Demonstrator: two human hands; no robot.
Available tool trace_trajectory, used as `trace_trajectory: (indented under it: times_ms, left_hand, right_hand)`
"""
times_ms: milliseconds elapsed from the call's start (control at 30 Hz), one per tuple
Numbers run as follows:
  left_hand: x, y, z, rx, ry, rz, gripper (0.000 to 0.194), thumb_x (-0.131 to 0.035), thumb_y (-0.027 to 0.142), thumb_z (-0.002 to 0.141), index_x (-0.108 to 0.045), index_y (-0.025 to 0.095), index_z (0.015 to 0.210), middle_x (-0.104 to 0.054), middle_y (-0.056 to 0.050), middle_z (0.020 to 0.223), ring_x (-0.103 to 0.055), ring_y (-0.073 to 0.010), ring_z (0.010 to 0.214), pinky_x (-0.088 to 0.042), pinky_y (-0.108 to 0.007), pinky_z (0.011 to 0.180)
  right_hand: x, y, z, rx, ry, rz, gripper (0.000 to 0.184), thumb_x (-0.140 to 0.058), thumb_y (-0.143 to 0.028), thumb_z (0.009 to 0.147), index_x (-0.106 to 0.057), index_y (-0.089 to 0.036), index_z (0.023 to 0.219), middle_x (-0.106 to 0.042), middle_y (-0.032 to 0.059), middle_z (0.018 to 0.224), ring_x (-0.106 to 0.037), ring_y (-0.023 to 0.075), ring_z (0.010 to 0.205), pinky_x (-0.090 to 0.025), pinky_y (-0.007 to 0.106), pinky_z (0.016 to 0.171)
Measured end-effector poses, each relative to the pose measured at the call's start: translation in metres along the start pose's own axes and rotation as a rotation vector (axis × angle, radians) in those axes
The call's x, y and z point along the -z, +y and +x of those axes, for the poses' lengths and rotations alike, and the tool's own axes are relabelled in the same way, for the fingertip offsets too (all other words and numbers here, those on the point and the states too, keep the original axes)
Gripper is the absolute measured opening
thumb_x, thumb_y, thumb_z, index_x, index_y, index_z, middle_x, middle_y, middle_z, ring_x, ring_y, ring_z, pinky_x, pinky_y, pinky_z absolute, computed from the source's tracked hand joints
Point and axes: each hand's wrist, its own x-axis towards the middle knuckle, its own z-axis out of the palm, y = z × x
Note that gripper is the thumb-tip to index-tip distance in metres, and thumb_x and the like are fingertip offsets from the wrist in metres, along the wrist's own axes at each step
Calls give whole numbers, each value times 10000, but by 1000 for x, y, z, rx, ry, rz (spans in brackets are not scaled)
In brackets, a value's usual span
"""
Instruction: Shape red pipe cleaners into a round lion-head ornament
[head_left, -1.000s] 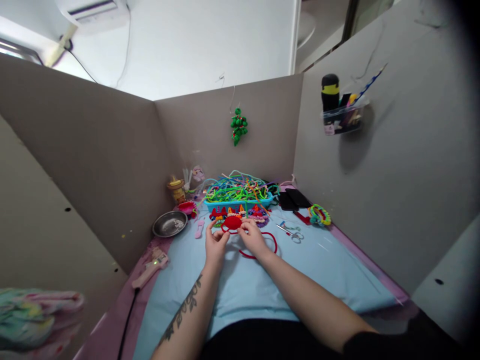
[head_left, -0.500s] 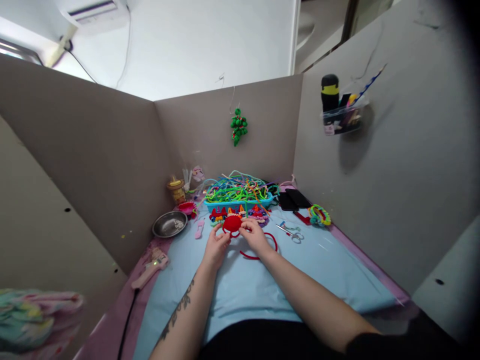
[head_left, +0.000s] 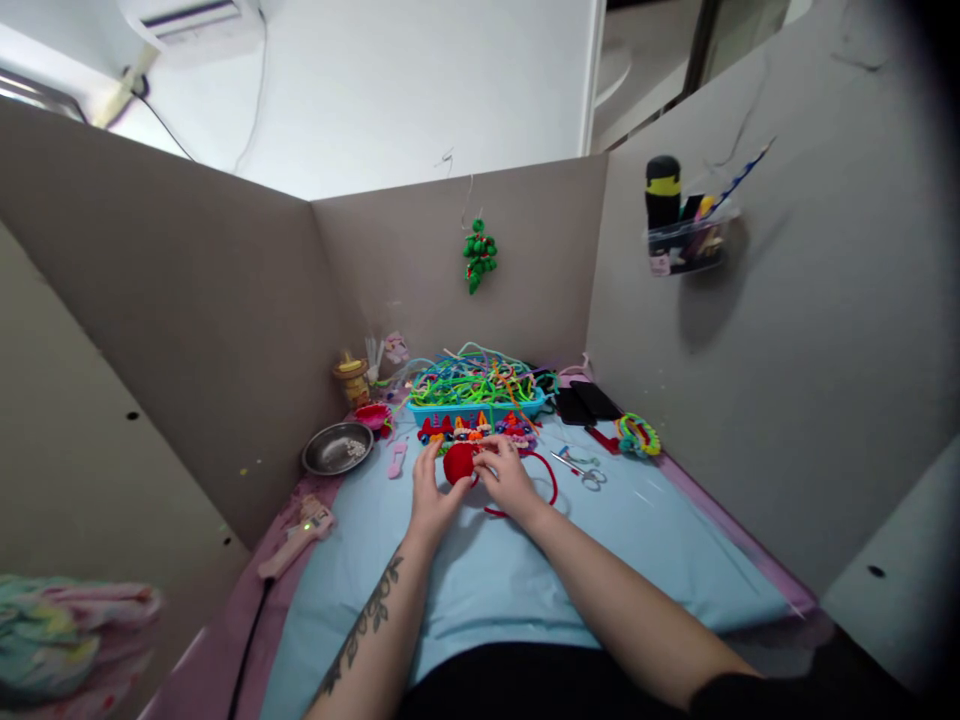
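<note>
Between my two hands is a round, fuzzy red piece (head_left: 459,464), held a little above the blue cloth. My left hand (head_left: 435,492) curves around its left side, thumb at the lower edge. On its right edge my right hand (head_left: 504,476) pinches, with the fingertips partly hidden by the hand itself. A red pipe cleaner (head_left: 553,484) loops out behind my right hand and curls back under the wrist. Just beyond the red piece, small colourful figures (head_left: 472,428) lie in a row before a blue basket (head_left: 435,412) heaped with pipe cleaners (head_left: 480,380).
Scissors (head_left: 585,472) lie to the right, near coiled yellow-green bands (head_left: 639,436) and black phone-like slabs (head_left: 589,402). On the left are a metal bowl (head_left: 330,452), a pink clip-shaped piece (head_left: 397,460) and a corded glue gun (head_left: 296,545). Grey partitions (head_left: 450,235) enclose the table.
The red piece has turned and moved slightly lower and left, its rounded side now facing my left palm. My left hand has opened wider around it; the right still pinches its edge.
</note>
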Motion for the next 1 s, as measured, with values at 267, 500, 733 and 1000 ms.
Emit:
trace_trajectory:
  times_ms: [267,500,733,1000]
  left_hand:
    - [0,4,-3,-55,-160,-54,584,-692,161,622,-544,243,1182,-557,-89,1230,-475,-266,1169,-324,-446,1019]
    - [1,12,-6,-111,-162,96,500,-621,149,687,-537,234,1173,-538,-92,1176,-502,-237,1101,-382,-397,968]
    - [2,-13,3,111,156,8,449,-664,228,668,-561,218,1104,-574,-81,1094,-535,-234,1021,-402,-391,922]
    - [3,-14,5,235,231,-99,482,-679,287,660,-551,227,1121,-577,-71,1076,-551,-220,976,-449,-338,833]
  right_hand:
    - [11,-13,-3,237,-157,-194,180,-548,-94,754,-654,-235,789,-522,74,1146,-408,260,1107,-355,487,949]
    - [9,-16,-4,251,-147,-178,261,-505,-100,781,-629,-238,964,-504,82,1196,-405,251,1154,-357,487,976]
    - [16,-23,-10,290,-13,-22,250,-481,-139,796,-606,-245,985,-558,83,1133,-470,250,1133,-389,466,951]
    - [8,-10,-8,-147,168,55,227,-539,-297,794,-530,-206,1002,-550,-7,675,-524,148,606,-445,279,613]
